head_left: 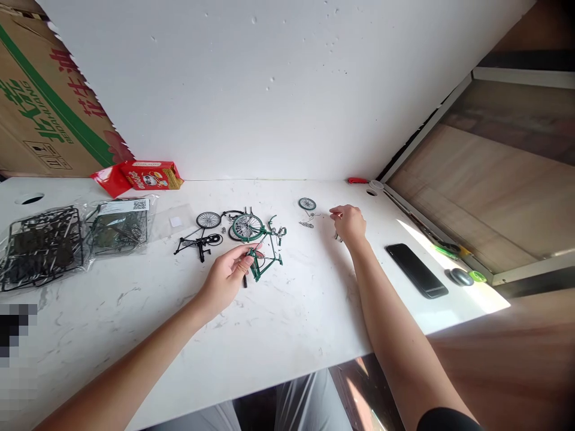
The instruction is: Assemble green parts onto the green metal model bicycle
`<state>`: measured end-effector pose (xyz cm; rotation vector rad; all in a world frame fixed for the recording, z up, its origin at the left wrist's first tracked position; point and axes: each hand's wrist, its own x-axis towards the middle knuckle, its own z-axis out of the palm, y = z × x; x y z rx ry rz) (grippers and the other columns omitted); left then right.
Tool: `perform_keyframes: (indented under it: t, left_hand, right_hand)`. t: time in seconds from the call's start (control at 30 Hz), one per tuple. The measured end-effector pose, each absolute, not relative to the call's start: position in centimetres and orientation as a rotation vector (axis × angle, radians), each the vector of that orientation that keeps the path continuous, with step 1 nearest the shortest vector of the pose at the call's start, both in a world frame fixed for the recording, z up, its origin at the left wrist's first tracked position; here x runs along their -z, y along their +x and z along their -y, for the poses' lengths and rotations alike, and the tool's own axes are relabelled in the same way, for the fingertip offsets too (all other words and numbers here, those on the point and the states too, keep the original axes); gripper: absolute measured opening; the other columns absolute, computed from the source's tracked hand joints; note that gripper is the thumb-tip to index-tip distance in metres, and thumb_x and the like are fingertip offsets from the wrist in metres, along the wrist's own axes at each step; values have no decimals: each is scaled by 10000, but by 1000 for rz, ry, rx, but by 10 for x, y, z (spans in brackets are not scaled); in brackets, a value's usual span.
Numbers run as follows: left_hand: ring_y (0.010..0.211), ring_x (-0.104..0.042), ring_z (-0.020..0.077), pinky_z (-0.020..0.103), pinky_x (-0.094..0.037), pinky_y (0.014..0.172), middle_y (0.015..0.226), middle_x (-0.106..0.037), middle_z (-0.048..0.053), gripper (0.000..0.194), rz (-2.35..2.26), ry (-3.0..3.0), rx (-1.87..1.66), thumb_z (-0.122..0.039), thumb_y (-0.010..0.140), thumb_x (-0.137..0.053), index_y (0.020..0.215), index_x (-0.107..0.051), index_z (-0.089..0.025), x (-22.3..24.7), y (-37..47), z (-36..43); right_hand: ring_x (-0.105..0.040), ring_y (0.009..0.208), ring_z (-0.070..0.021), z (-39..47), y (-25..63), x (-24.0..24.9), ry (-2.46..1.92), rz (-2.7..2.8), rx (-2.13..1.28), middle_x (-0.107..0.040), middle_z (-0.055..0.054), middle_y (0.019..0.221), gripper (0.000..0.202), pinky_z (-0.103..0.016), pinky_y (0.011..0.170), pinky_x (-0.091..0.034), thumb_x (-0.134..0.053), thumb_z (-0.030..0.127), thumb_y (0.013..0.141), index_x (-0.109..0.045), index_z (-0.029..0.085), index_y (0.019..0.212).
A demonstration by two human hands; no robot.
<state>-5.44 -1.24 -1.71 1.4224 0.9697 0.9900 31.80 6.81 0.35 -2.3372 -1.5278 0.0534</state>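
A white desk meets a pale upright panel. The left hand pinches the green bicycle model by one end, black bicycle parts lying beyond. The right hand hovers or rests near the loose wheel, fingertips close together; whether they grip anything, I cannot tell.

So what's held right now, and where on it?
Left hand: green model bike frame, gripped at its near, lower-left end. Right hand: can't tell.
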Motion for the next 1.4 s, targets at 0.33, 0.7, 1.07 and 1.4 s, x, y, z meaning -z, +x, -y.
perform_keyframes:
  t: [0.33, 0.7, 1.07, 1.4]
  left_hand:
    - [860, -643, 209, 322, -513, 719, 1308, -752, 148, 549, -959, 1416, -984, -574, 991, -659, 1372, -715, -183, 18, -55, 12]
    - [991, -688, 249, 345, -521, 807, 1306, -754, 156, 544, -933, 1395, -982, -572, 983, -679, 1355, -727, -179, 14, -53, 14]
    - [1087, -674, 258, 321, -495, 794, 1317, -745, 164, 473, -772, 1041, -963, -501, 936, -769, 1263, -782, -159, 5, -53, 10]
    - [992, -656, 215, 319, -505, 787, 1400, -704, 164, 492, -795, 1025, -991, -491, 893, -822, 1270, -785, -177, 5, -55, 7]
  right_hand:
    - [-617, 1221, -298, -73, 308, 5, -2277, 1654, -43, -752, -109, 1223, 316, -367, 881, -494, -554, 249, 1017, -837, 257, 1157]
    - [-623, 1128, -295, -76, 311, 5, -2356, 1544, -90, -761, -120, 1153, 237, -368, 825, -480, -605, 326, 1004, -812, 235, 1075]
    - [-538, 1208, -338, -76, 309, 4, -2418, 1547, -37, -764, -146, 1034, 245, -471, 999, -389, -566, 286, 1002, -793, 195, 998]
    - [-518, 1202, -350, -79, 306, 8, -2466, 1489, 17, -743, -172, 1060, 243, -491, 994, -369, -571, 304, 1012, -772, 171, 979]
